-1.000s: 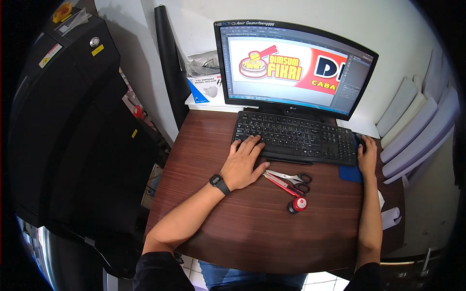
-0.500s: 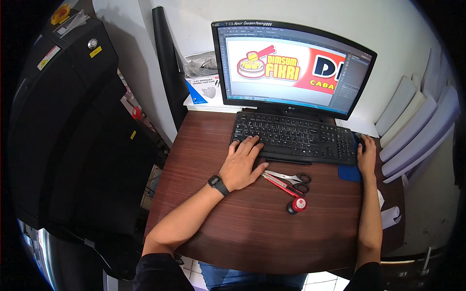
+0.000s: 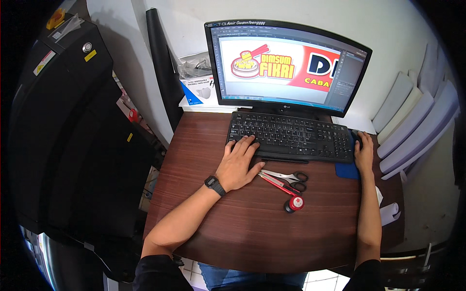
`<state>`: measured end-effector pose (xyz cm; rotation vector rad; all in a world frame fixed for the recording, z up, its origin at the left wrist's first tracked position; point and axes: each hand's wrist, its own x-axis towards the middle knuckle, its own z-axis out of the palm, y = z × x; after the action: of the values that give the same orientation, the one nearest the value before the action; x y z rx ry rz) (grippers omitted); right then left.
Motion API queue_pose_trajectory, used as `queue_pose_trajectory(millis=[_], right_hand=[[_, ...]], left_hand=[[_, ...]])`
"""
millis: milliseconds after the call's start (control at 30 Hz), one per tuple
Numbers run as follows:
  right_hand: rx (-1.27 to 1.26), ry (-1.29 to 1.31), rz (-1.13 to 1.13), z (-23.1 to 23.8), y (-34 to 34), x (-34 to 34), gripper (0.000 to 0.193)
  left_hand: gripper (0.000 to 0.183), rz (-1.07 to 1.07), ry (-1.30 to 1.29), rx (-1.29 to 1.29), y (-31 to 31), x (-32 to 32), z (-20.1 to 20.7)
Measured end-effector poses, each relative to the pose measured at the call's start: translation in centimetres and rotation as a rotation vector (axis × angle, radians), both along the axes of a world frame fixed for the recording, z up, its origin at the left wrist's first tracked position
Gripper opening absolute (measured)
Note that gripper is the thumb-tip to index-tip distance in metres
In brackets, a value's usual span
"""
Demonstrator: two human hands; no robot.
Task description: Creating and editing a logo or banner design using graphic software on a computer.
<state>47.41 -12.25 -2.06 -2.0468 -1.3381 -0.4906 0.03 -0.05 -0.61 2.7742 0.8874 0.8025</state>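
On the keyboard (image 3: 291, 138), left fingers (image 3: 253, 150) rest apart; right fingers (image 3: 367, 139) clasp a mouse (image 3: 358, 138) they mostly hide.

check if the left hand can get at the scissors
Likely yes: the left hand rests at the keyboard, close to the scissors, and nothing visible lies over them, though the red cutter lies close alongside.

Left fingers (image 3: 241, 145) on keyboard (image 3: 291, 136), right fingers (image 3: 367, 141) on mouse (image 3: 358, 142)
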Motion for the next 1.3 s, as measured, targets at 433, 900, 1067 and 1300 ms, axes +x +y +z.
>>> queue_pose_trajectory(millis=[433,900,1067,1300], right_hand=[[-0.011,0.038,-0.002,0.05,0.08,0.00,0.039],[0.000,0.006,-0.007,-0.23,0.04,0.30,0.040],[-0.003,0.033,-0.006,0.05,-0.02,0.04,0.040],[-0.004,0.027,-0.019,0.07,0.06,-0.22,0.040]], left_hand=[[0.060,-0.006,-0.004,0.000,-0.02,-0.04,0.15],[0.059,0.002,0.003,0.006,-0.18,0.08,0.46],[0.059,0.007,0.009,0.003,-0.15,0.03,0.37],[0.059,0.009,0.016,0.003,-0.09,-0.04,0.23]])
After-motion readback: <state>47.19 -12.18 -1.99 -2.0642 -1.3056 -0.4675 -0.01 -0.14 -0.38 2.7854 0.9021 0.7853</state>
